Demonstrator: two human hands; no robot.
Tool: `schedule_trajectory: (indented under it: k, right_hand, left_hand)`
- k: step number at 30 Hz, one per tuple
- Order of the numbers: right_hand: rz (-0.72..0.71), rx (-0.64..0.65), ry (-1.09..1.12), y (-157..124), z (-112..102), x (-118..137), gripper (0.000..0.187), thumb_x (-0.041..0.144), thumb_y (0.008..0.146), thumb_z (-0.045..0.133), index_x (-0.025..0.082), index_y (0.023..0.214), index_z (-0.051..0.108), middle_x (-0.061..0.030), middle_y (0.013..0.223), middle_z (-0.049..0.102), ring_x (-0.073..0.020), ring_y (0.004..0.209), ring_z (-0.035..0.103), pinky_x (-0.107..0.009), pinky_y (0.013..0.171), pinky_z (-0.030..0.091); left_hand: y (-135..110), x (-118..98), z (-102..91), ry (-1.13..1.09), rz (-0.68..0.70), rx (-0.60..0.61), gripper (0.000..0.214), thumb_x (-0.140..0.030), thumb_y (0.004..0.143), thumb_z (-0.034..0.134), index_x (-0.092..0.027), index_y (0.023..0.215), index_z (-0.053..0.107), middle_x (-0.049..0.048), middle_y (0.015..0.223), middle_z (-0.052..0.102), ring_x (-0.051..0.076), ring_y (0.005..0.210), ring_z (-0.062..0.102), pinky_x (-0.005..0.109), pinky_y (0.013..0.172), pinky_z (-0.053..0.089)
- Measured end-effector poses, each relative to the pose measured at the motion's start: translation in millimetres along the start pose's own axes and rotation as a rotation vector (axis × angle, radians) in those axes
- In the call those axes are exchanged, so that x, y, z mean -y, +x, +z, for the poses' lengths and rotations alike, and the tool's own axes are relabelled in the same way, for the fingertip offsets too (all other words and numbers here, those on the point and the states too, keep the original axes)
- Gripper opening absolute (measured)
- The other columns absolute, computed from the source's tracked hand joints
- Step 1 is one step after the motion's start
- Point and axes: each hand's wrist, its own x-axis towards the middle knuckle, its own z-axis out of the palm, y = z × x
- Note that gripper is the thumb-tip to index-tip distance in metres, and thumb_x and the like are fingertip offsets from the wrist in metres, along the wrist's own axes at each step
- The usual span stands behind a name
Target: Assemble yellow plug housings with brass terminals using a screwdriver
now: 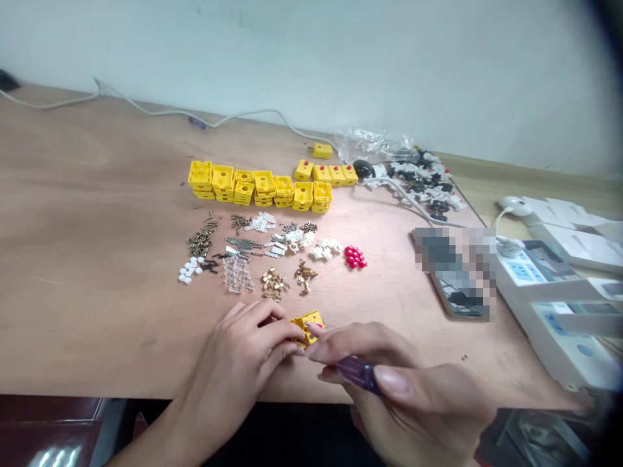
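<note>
My left hand [248,344] is closed on a small yellow plastic housing [314,319] near the table's front edge. Its fingertips press on the housing's left side and hide part of it. My right hand [403,383] grips a screwdriver by its dark purple handle [360,373], tilted toward the housing. Fingers cover the screwdriver's tip, so I cannot tell whether it touches a screw. A bit of red shows at the housing beside my right fingertips. Just beyond the hands lie small brass pieces [274,282] and clear plastic pieces [238,275].
Stacked yellow housings [263,185] stand in a row behind piles of screws, metal blades and white parts [298,240]. Red caps [355,257] lie to their right. Farther right are a phone [455,279], a white power strip [528,269] and a heap of black-and-white parts [428,178].
</note>
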Motion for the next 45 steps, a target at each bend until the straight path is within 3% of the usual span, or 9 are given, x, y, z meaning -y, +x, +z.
schedule_trajectory:
  k: [6, 12, 16, 20, 27, 33, 38, 42, 45]
  right_hand:
    - [-0.060, -0.105, -0.071, 4, -3, -6, 0.087, -0.023, 0.071, 0.062, 0.040, 0.133, 0.061, 0.0029, 0.105, 0.068, -0.0120, 0.088, 0.075, -0.026, 0.077, 0.070]
    - [0.028, -0.037, -0.039, 2, -13, -4, 0.072, -0.017, 0.079, 0.055, 0.033, 0.131, 0.060, -0.0037, 0.123, 0.072, -0.0209, 0.110, 0.074, -0.034, 0.076, 0.072]
    - [0.024, -0.056, -0.007, 4, -9, -4, 0.078, -0.020, 0.077, 0.054, 0.035, 0.131, 0.062, -0.0010, 0.110, 0.074, -0.0165, 0.093, 0.077, -0.024, 0.060, 0.070]
    - [-0.062, -0.141, -0.116, 4, -6, -7, 0.079, -0.019, 0.069, 0.069, 0.036, 0.126, 0.065, 0.0015, 0.104, 0.071, -0.0142, 0.082, 0.075, -0.028, 0.065, 0.070]
    - [0.013, 0.091, -0.035, -3, -8, -7, 0.078, -0.015, 0.084, 0.050, 0.038, 0.141, 0.050, -0.0031, 0.127, 0.070, -0.0207, 0.109, 0.074, -0.042, 0.087, 0.069]
    - [-0.090, -0.085, -0.143, 2, 0, -10, 0.087, -0.018, 0.073, 0.067, 0.043, 0.134, 0.058, 0.0040, 0.108, 0.066, -0.0111, 0.084, 0.071, -0.025, 0.072, 0.068]
    - [0.011, 0.112, -0.039, 1, -5, -8, 0.076, -0.013, 0.085, 0.053, 0.038, 0.141, 0.049, -0.0025, 0.128, 0.067, -0.0189, 0.108, 0.073, -0.044, 0.092, 0.067]
    - [0.023, 0.034, -0.047, -1, -4, -8, 0.076, -0.012, 0.085, 0.055, 0.045, 0.135, 0.054, 0.0017, 0.115, 0.070, -0.0156, 0.098, 0.075, -0.028, 0.070, 0.070]
    - [-0.039, -0.060, -0.113, 1, -3, -8, 0.083, -0.017, 0.077, 0.063, 0.046, 0.132, 0.059, 0.0038, 0.111, 0.068, -0.0121, 0.089, 0.074, -0.024, 0.069, 0.069]
  left_hand:
    - [2, -5, -1.3, 0.028, -0.041, 0.057, 0.010, -0.016, 0.097, 0.067, -0.026, 0.098, 0.067, -0.0028, 0.102, 0.066, 0.020, 0.091, 0.059, 0.035, 0.082, 0.041]
    - [3, -2, -0.5, 0.064, -0.004, 0.054, 0.007, -0.020, 0.097, 0.069, -0.026, 0.100, 0.066, -0.0033, 0.120, 0.069, 0.021, 0.100, 0.062, 0.037, 0.088, 0.041]
    - [3, -3, -3.1, 0.054, 0.008, 0.076, 0.003, -0.021, 0.098, 0.067, -0.024, 0.098, 0.066, -0.0033, 0.110, 0.073, 0.021, 0.095, 0.063, 0.036, 0.086, 0.042]
    - [3, -5, -3.6, 0.058, -0.005, 0.088, 0.007, -0.020, 0.098, 0.067, -0.025, 0.102, 0.066, -0.0033, 0.105, 0.072, 0.022, 0.094, 0.062, 0.037, 0.085, 0.041]
    - [1, 0, 0.3, 0.031, -0.001, 0.040, 0.008, -0.022, 0.098, 0.067, -0.026, 0.103, 0.063, -0.0030, 0.113, 0.073, 0.022, 0.096, 0.062, 0.036, 0.085, 0.041]
    - [1, -1, -0.8, 0.019, -0.028, 0.083, 0.009, -0.018, 0.096, 0.069, -0.024, 0.099, 0.064, -0.0040, 0.109, 0.072, 0.021, 0.097, 0.061, 0.036, 0.086, 0.041]
    - [0, 0, 0.8, 0.057, -0.014, 0.043, 0.004, -0.023, 0.100, 0.062, -0.023, 0.097, 0.063, -0.0005, 0.098, 0.072, 0.022, 0.089, 0.061, 0.037, 0.080, 0.042]
    - [1, -1, -0.4, 0.022, -0.017, 0.071, 0.003, -0.023, 0.101, 0.063, -0.023, 0.097, 0.063, -0.0006, 0.111, 0.073, 0.021, 0.096, 0.063, 0.037, 0.085, 0.043]
    - [2, -3, -1.3, 0.043, -0.027, 0.087, 0.003, -0.023, 0.098, 0.067, -0.023, 0.097, 0.064, -0.0001, 0.105, 0.073, 0.023, 0.095, 0.063, 0.038, 0.085, 0.043]
